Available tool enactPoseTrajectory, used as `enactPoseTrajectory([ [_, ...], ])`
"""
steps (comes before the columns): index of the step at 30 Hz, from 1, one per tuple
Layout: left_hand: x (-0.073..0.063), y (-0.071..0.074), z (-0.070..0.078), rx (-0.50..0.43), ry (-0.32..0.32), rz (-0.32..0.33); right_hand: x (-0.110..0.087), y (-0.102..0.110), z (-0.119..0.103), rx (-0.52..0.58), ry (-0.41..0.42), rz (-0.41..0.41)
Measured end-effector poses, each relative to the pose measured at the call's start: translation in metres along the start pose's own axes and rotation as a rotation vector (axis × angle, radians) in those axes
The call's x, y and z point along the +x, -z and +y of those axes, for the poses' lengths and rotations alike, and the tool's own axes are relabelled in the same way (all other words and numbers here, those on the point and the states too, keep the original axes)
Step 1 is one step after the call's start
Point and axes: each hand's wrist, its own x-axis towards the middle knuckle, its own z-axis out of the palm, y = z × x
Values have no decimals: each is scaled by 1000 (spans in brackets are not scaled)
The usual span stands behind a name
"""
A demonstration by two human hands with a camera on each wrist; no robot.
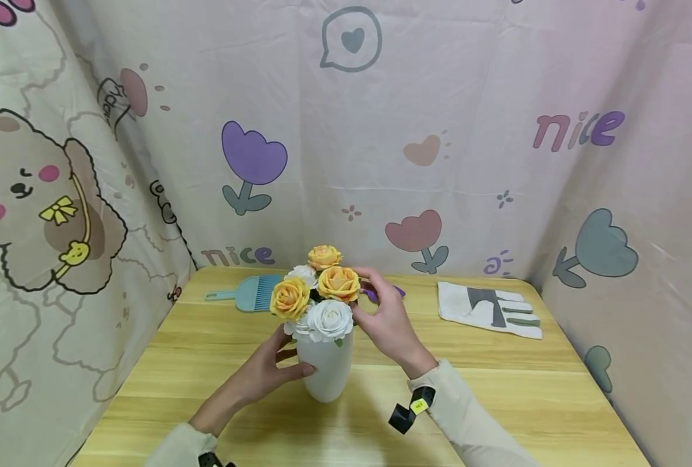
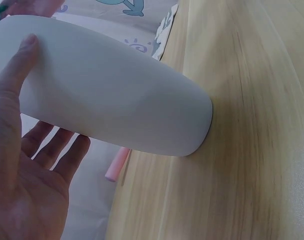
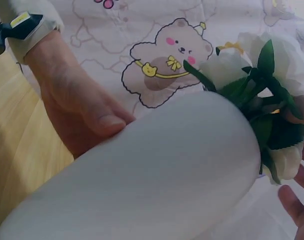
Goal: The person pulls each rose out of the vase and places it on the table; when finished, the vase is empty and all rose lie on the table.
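A white vase (image 1: 325, 370) stands on the wooden table, its base at the tabletop in the left wrist view. Yellow and white artificial roses (image 1: 330, 320) with green leaves (image 3: 264, 100) fill its mouth. My left hand (image 1: 270, 370) grips the vase from the left, thumb on the near side and fingers round the far side. On the other side, my right hand (image 1: 389, 321) is raised against the flowers, its thumb and forefinger beside the right-hand yellow rose (image 1: 339, 283). The right wrist view shows the fingers (image 3: 290, 200) spread next to the blooms.
A light blue toothed dustpan (image 1: 258, 293) lies at the back left of the table (image 1: 468, 389). Behind the right hand shows part of a purple object (image 1: 400, 291). A white and grey glove (image 1: 488, 309) lies at the back right. Patterned curtains (image 1: 346, 117) hang around the table.
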Motion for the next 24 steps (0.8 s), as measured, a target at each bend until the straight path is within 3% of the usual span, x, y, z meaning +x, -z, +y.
enactPoseTrajectory([
  [8,-1,-1,0,-9,4,-2,15,5,-13,195,24,79],
  [15,0,-1,1,29,36,13,36,20,-33,337,107,165],
  [24,-1,0,0,28,42,14,43,26,-39,552,1,228],
])
